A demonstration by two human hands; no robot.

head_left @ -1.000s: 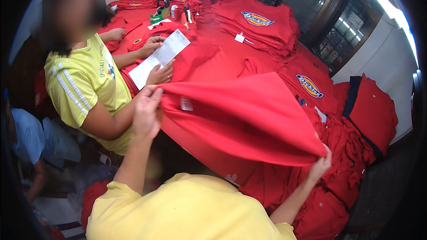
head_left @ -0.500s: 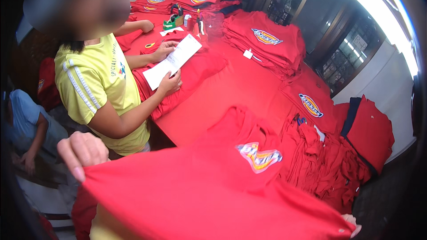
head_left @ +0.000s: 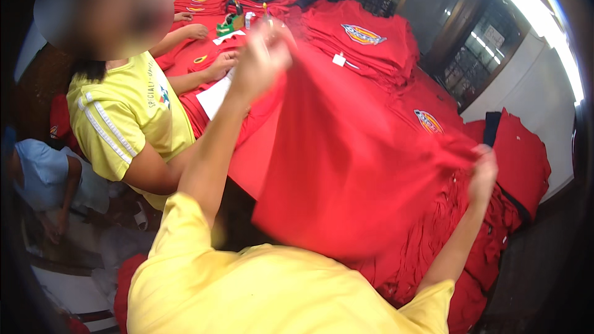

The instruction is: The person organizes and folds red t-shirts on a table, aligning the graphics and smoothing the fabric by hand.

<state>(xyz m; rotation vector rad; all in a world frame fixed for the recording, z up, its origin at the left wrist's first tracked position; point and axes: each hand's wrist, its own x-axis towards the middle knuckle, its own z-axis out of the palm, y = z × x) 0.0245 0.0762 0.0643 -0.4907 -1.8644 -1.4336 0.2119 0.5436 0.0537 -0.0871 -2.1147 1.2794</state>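
A red T-shirt (head_left: 346,179) hangs stretched between my two raised hands, above the red-covered table. My left hand (head_left: 265,59), smeared by motion, is closed on one upper corner of it, far out in front of me. At the right my right hand (head_left: 482,174) is closed on the other end of the cloth. The shirt's lower edge hangs loose and blurred near my chest, and no print shows on the side toward me. Part of the table and a heap of shirts are hidden behind it.
A co-worker in a yellow shirt (head_left: 117,117) stands at the left with a white paper (head_left: 215,97). Stacks of printed red shirts (head_left: 365,37) lie at the back. Crumpled red shirts (head_left: 479,253) and a folded pile (head_left: 523,164) are at the right. Another person (head_left: 46,167) is low at the left.
Both my hands have lifted the T-shirt up and away from me, swinging it over the table. Its printed side no longer shows. The co-worker's paper is now partly behind my left arm.
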